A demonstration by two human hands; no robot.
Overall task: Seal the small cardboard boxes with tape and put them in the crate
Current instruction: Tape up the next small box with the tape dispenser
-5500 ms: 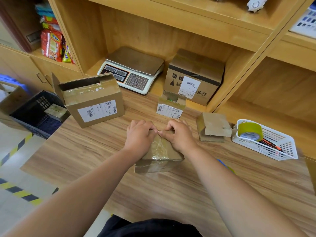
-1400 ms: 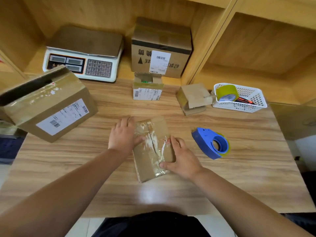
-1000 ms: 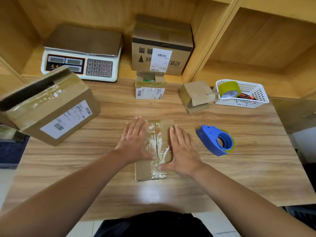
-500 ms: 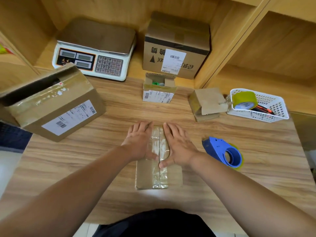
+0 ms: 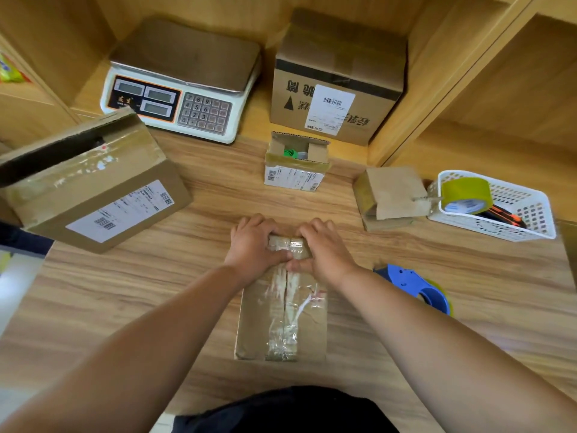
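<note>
Left hand and right hand sit side by side on the far end of a flat box, which lies on the bench directly in front of the person. On both hands the fingers curl over the box's far edge and the thumbs press on its top face, thumb tips meeting at the centre seam. Clear tape runs along that seam from under the thumbs to the near edge; its surface is wrinkled.

Just right of the right forearm: a blue tape dispenser, resting on the bench, apart from the box. Beyond the right hand, farther right: a folded box, and touching it a white basket holding a tape roll. Straight ahead of both hands: a small open box, flaps up, contents too small to tell. Behind it, on the shelf, a labelled carton. Ahead and left of the left hand: a scale. Well left of the left hand: a large box, one end open.
</note>
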